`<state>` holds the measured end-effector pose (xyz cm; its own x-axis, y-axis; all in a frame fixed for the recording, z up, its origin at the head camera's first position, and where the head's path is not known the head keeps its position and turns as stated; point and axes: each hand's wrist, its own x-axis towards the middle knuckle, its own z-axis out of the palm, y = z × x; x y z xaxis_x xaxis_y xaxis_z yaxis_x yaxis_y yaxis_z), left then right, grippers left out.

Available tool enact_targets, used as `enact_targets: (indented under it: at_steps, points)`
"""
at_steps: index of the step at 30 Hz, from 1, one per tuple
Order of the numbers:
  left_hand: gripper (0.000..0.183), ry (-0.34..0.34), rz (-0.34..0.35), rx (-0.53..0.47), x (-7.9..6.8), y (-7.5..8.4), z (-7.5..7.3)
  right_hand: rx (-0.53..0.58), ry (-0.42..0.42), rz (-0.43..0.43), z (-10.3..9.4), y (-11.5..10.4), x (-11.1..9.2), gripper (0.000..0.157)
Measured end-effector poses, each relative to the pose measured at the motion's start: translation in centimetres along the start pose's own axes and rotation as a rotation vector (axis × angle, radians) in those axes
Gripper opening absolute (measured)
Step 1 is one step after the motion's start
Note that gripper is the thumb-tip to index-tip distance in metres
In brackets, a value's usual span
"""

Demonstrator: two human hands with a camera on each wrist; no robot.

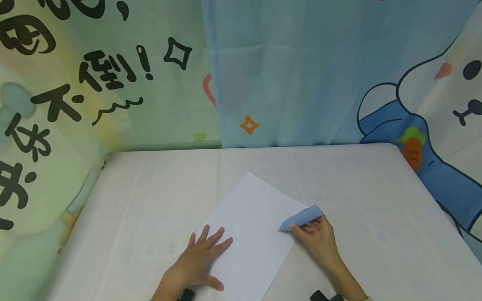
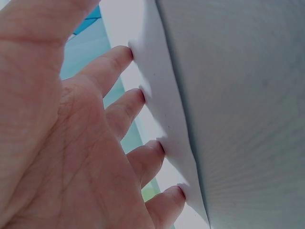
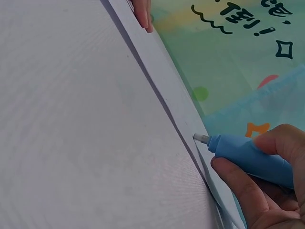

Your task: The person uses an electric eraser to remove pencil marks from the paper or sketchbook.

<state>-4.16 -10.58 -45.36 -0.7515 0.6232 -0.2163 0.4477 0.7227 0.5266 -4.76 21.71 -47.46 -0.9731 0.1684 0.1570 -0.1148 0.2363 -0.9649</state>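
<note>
A white sheet of paper [image 1: 254,225] lies turned cornerwise on the white-covered table. My left hand [image 1: 199,261] rests at its left edge with fingers spread and straight; in the left wrist view the fingertips [image 2: 156,147] press on the paper. My right hand [image 1: 318,238] grips a thick, pen-shaped blue electric eraser [image 1: 303,217] between thumb and fingers. Its narrow pale tip [image 3: 200,138] points left and meets the sheet close to the right edge in the right wrist view. No marks show on the paper.
The white tablecloth [image 1: 150,200] has faint creases running across it. Behind the table hangs a printed curtain [image 1: 286,75], with black characters on the left and a cartoon animal at right. Black wrist camera parts [image 1: 320,296] show at the bottom edge.
</note>
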Motion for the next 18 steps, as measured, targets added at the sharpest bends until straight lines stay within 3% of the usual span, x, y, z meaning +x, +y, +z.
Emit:
enact_targets:
  at_steps: [18]
  points:
    - [0.106,0.003,0.001,0.007,-0.04,0.05,0.0,0.016,-0.016,0.06,0.63,-0.21,-0.17,0.044]
